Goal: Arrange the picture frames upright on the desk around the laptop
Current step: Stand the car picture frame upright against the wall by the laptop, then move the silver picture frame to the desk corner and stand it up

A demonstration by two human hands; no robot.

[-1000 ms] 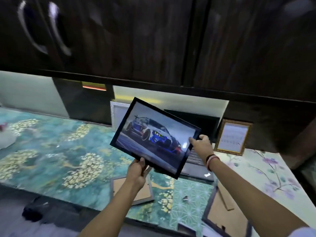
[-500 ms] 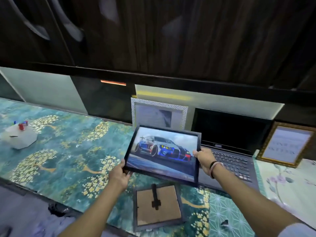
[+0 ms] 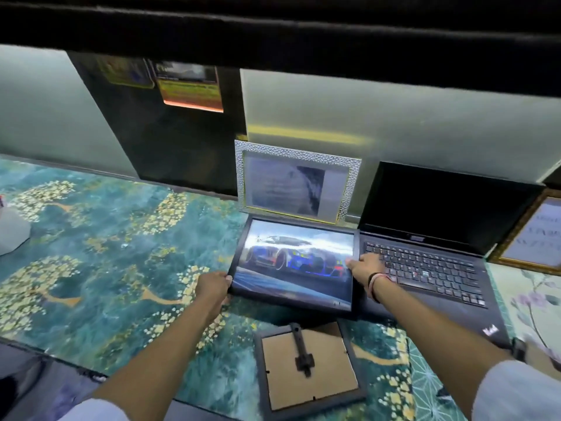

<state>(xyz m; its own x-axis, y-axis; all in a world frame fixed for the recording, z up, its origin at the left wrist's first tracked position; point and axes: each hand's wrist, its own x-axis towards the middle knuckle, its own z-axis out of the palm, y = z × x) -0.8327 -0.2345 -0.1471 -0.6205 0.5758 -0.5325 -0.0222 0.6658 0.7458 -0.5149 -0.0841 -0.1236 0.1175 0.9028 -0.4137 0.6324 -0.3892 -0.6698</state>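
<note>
A black frame with a racing-car picture [image 3: 296,264] leans back just left of the open black laptop [image 3: 431,247]. My left hand [image 3: 212,285] grips its lower left edge and my right hand [image 3: 365,267] grips its right edge. Behind it a silver-bordered frame [image 3: 297,180] stands upright against the wall. At the far right a gold frame [image 3: 534,235] stands beside the laptop. Face down near the desk's front edge lies a dark frame [image 3: 308,369], its cardboard back and stand showing.
The desk [image 3: 106,253] has a teal floral cover. A white object [image 3: 10,232] sits at the far left. A dark overhead cabinet [image 3: 273,28] hangs low above the desk. Stickers [image 3: 188,86] are on the dark wall panel.
The car frame has come down from mid-air and forward to the desk, left of the laptop and in front of the silver frame. Both hands kept hold of it.
</note>
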